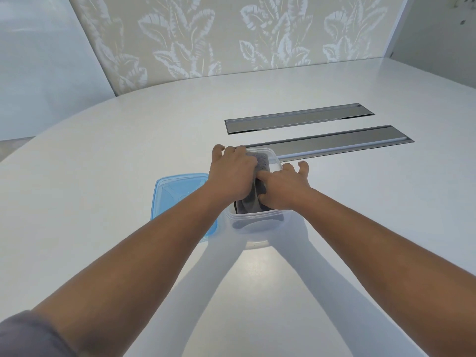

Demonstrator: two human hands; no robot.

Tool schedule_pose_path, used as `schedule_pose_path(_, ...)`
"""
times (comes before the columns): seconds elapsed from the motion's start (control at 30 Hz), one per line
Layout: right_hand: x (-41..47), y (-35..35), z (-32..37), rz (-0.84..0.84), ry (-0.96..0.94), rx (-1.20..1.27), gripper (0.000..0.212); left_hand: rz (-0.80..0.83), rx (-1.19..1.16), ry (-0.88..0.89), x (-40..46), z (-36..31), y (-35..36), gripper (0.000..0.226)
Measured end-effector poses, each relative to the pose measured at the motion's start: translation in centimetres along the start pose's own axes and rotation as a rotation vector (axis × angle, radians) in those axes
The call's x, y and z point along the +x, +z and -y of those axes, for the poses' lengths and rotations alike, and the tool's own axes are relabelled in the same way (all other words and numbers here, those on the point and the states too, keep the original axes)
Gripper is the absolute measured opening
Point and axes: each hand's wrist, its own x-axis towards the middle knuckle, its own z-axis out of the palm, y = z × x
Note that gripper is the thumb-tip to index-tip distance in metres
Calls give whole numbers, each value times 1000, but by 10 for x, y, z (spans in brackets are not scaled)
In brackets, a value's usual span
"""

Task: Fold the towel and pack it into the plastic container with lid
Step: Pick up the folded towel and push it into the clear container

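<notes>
Both hands pressed a gray towel down into the clear container.

Left hand (233, 173) lay flat on the gray towel (262, 164), its fingers spread and reaching past the far rim of the clear plastic container (253, 222); right hand (283, 188) pushed on the cloth with its inner fingers while its outer fingers splayed open beyond the container's right rim, so neither hand was closed around anything. Most of the towel sat inside the container, bunched and apparently rising toward the rim between the hands. Its blue lid (177, 191) lay flat on the white table (103, 150), just left of the container, partly hidden under the left forearm. Judging by that, the left hand was the nearer one to fetch the lid, and the container's long axis ran away from the person.
</notes>
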Motion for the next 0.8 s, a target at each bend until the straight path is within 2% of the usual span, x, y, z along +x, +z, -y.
schedule_pose_path(0.07, -1, 2, 0, -25, 4, 0, 31, -64, 43, 52, 4, 3, 3, 29)
schedule_pose_path(0.17, -2, 3, 1, -32, 5, 1, 35, -58, 131, 167, 13, 4, 9, 35)
schedule_pose_path(0.27, -3, 3, 2, -28, 6, 17, 36, 102, 92, 245, 24, 3, 15, 59)
schedule_pose_path(0.37, -3, 3, 3, -36, 7, 28, 37, 321, -16, 205, 33, 4, 19, 91)
schedule_pose_path(0.43, -3, 4, 3, -34, 9, 33, 39, 385, -61, 197, 39, 5, 19, 99)
schedule_pose_path(0.5, -3, 4, 2, -25, 12, 37, 41, 428, -103, 205, 44, 7, 16, 94)
schedule_pose_path(0.67, -4, 4, 3, -21, 21, 42, 52, 496, -200, 215, 49, 5, 14, 64)
schedule_pose_path(0.8, -5, 3, 3, -8, 15, 54, 50, 561, -221, 210, 51, 6, 14, 68)
